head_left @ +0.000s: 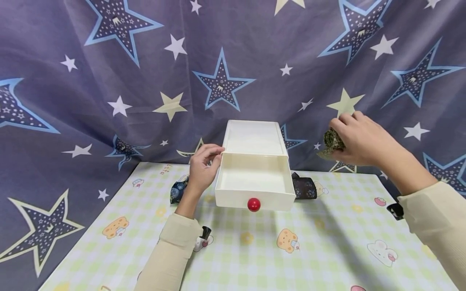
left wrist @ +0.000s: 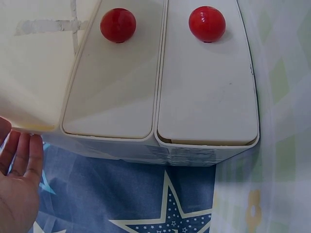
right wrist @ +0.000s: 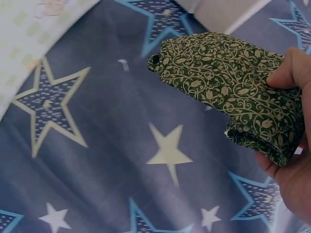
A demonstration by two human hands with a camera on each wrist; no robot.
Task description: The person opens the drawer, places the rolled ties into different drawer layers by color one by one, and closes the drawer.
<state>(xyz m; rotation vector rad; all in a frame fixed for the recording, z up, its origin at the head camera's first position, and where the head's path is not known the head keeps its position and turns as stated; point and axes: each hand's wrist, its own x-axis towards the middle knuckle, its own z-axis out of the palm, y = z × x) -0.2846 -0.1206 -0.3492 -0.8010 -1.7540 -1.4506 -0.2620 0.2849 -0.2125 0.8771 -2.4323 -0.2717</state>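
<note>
The drawer point(head_left: 255, 182) stands pulled out and bare. The left hand point(head_left: 202, 167) rests relaxed against the box point(head_left: 253, 137); the right hand point(head_left: 358, 137) pinches a folded green cloth point(head_left: 332, 141) beside it, not yet stowed.

1. Folded green cloth point(head_left: 332, 142): dark green fabric with a pale scrolling vine print, folded into a compact wad, pinched in the right hand point(head_left: 358, 139) and held in the air to the right of the drawer box, above the table.
2. White drawer box point(head_left: 253, 137): top drawer point(head_left: 255, 184) pulled out, round red knob point(head_left: 253, 204) on its front; the left hand point(head_left: 202, 167) rests against its left side.
</note>
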